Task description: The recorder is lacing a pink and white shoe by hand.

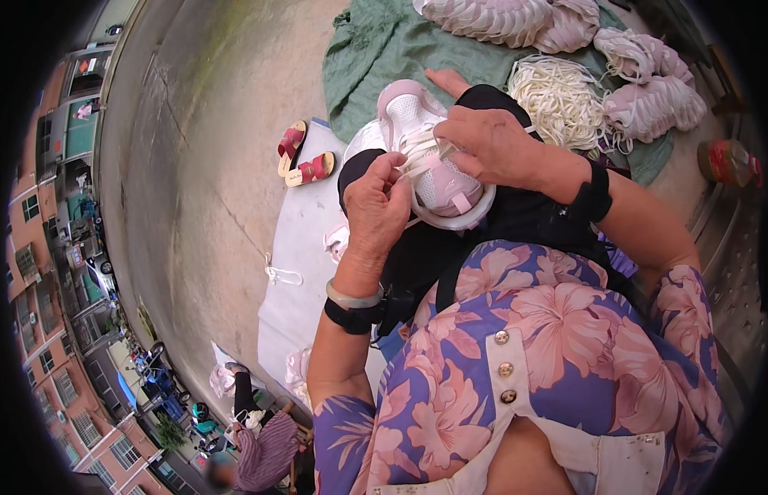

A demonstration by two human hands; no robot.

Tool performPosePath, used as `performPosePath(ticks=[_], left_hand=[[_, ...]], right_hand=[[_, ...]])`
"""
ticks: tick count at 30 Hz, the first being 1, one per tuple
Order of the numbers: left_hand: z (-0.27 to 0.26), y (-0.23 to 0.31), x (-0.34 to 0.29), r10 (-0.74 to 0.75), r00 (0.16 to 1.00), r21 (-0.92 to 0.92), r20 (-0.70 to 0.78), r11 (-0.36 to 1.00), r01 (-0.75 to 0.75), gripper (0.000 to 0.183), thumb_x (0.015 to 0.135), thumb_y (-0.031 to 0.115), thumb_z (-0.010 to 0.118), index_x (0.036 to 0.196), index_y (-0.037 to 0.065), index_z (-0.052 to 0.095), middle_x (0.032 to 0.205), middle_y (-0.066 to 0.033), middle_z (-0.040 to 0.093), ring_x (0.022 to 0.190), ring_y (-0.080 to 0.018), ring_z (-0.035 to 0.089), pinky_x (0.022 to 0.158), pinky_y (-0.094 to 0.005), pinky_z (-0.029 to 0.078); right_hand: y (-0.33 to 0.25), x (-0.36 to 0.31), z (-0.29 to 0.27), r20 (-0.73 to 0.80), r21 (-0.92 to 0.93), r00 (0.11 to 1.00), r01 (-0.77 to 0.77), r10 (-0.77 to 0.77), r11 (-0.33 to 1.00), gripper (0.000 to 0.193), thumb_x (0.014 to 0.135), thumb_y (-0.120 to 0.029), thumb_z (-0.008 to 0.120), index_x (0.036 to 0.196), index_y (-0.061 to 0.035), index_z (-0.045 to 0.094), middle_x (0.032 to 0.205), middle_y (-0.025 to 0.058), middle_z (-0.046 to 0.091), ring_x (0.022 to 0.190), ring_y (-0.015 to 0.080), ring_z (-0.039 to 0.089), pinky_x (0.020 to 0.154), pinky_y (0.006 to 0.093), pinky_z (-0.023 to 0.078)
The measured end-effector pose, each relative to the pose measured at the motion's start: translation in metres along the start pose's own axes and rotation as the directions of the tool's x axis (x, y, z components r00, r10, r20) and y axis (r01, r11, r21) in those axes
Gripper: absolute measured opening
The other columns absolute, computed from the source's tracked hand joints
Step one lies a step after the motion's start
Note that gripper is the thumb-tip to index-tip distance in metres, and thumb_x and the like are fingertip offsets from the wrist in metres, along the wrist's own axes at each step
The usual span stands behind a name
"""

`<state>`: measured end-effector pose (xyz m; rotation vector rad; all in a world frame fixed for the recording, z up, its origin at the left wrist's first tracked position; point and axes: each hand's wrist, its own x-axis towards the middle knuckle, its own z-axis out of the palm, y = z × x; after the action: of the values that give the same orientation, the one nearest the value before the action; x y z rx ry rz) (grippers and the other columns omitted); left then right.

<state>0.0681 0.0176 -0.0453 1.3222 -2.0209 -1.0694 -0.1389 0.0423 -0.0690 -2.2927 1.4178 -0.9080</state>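
A pink and white sneaker (440,183) rests on my lap, its toe pointing toward me and a pale sole edge showing around it. Cream shoelaces (419,150) cross over its tongue. My left hand (377,202) is closed at the shoe's left side, thumb and fingers pinching a lace. On the other side, my right hand (498,147) bends over the eyelet row with its fingertips closed on the lacing; the fingers partly hide what they grip.
A heap of cream laces (557,99) lies on a green cloth (376,66) near bundled pink shoe pieces (656,103). Red sandals (311,169) stand on the concrete at left, by a white sheet (297,289). A jar (725,162) is at right. Another person (268,450) sits lower left.
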Motion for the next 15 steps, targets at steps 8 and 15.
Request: performPosePath(ticks=[8, 15], left_hand=[[0.001, -0.003, 0.003, -0.029, 0.997, 0.098, 0.069, 0.995, 0.022, 0.019, 0.074, 0.017, 0.066, 0.079, 0.001, 0.059, 0.060, -0.0109, 0.058, 0.053, -0.0213, 0.057, 0.052, -0.0313, 0.044], [0.006, -0.005, 0.011, -0.029, 0.983, 0.126, 0.181, 0.992, 0.006, 0.019, 0.078, 0.014, 0.067, 0.074, -0.001, 0.056, 0.061, -0.0010, 0.054, 0.060, -0.0058, 0.048, 0.052, -0.0238, 0.041]], right_hand=[[0.006, -0.005, 0.012, -0.051, 0.158, 0.998, -0.025, 0.033, 0.987, 0.016, 0.066, -0.006, 0.064, 0.080, -0.0052, 0.057, 0.078, 0.0089, 0.054, 0.077, 0.0278, 0.057, 0.065, 0.0365, 0.044], [0.009, 0.006, 0.012, 0.023, 0.077, 1.000, -0.007, 0.005, 0.997, 0.012, 0.066, -0.008, 0.066, 0.072, -0.0057, 0.056, 0.072, 0.0088, 0.051, 0.071, 0.0285, 0.057, 0.063, 0.0380, 0.044]])
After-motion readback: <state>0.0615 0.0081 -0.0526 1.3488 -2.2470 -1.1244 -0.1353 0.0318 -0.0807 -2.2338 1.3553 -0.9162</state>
